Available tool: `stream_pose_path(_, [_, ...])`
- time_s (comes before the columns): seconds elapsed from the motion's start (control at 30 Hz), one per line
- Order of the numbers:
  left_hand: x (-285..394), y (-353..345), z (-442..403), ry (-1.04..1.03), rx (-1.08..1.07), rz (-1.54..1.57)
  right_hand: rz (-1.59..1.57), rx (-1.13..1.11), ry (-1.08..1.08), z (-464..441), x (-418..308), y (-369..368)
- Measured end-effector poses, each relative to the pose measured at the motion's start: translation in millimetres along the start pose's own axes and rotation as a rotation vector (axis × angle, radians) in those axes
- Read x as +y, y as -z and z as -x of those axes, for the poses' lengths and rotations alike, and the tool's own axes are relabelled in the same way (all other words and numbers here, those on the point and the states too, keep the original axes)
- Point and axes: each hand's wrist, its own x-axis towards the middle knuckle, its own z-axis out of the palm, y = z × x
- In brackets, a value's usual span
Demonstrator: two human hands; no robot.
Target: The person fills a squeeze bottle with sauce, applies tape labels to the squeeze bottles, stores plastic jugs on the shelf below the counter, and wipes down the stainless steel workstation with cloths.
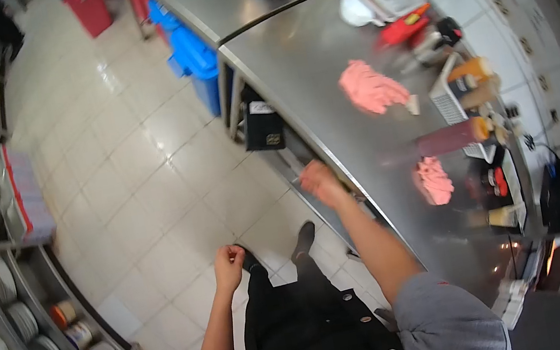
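My left hand [230, 268] hangs over the tiled floor with its fingers curled in; nothing shows in it. At the front edge of the steel counter [290, 61], my right hand [319, 181] is beside the space under the top. Its fingers are closed and slightly blurred. A thin pale strip shows by the fingertips; what it is I cannot make out. Just beyond that hand, a black box [262, 127] with a white label sits under the counter. Two pink cloths [372, 86] lie crumpled on the steel surface, one nearer the wall.
A squeeze bottle of reddish sauce [447, 138] and a white basket [445, 101] with bottles stand along the wall. Blue bins [196, 58] are past the counter's corner. On my left runs a rack [75, 286] stacked with plates and containers. A red bin [88, 10] stands farther off.
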Motion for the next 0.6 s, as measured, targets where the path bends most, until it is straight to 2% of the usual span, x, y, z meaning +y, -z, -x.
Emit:
stream_pose_path(0.03, [12.2, -6.4, -5.3, -0.063, -0.027, -0.018, -0.050, -0.116, -0.136, 24.7, 9.8, -1.1])
stream_pose_path(0.07, [32.4, -14.8, -6.4, -0.100, -0.026, 0.042, 0.123, -0.049, -0.379, 69.6, -21.1, -41.5])
stream_pose_path(0.13, [66.2, -29.3, -9.9, -0.188, -0.079, 0.023, 0.373, -0.343, -0.450, 136.3, -53.9, -59.4])
stream_pose_path(0.2, [100.2, -46.0, -12.0, -0.305, -0.119, -0.021, 0.610, -0.405, -0.518, 188.1, -105.0, -71.6])
stream_pose_path(0.23, [117.4, -55.5, -13.7, -0.349, -0.137, -0.036, 0.603, -0.388, -0.471, 207.1, -127.3, -65.8])
stream_pose_path(0.3, [156.7, -77.5, -10.5, -0.474, -0.179, -0.072, 0.856, -0.302, -0.266, 243.8, -166.7, -38.6])
stream_pose_path(0.37, [196.6, -107.1, -8.2, -0.552, -0.219, -0.086, 1.021, 0.003, 0.015, 256.1, -185.4, 12.3])
stream_pose_path(0.4, [214.8, -124.8, -8.1, -0.585, -0.251, -0.045, 1.010, 0.018, 0.050, 260.8, -195.4, 32.0])
stream_pose_path(0.47, [242.3, -163.5, -17.8, -0.675, -0.303, -0.017, 1.481, 0.602, 0.426, 268.4, -211.2, 66.5])
stream_pose_path(0.5, [262.6, -181.3, -18.8, -0.697, -0.307, -0.031, 1.464, 0.617, 0.445, 270.9, -213.5, 73.4])
stream_pose_path(0.57, [305.1, -219.2, -25.6, -0.768, -0.307, -0.128, 1.611, 0.972, 0.617, 276.2, -208.3, 86.7])
stream_pose_path(0.6, [322.3, -235.3, -33.7, -0.782, -0.308, -0.134, 1.552, 0.996, 0.742, 270.2, -202.0, 99.6])
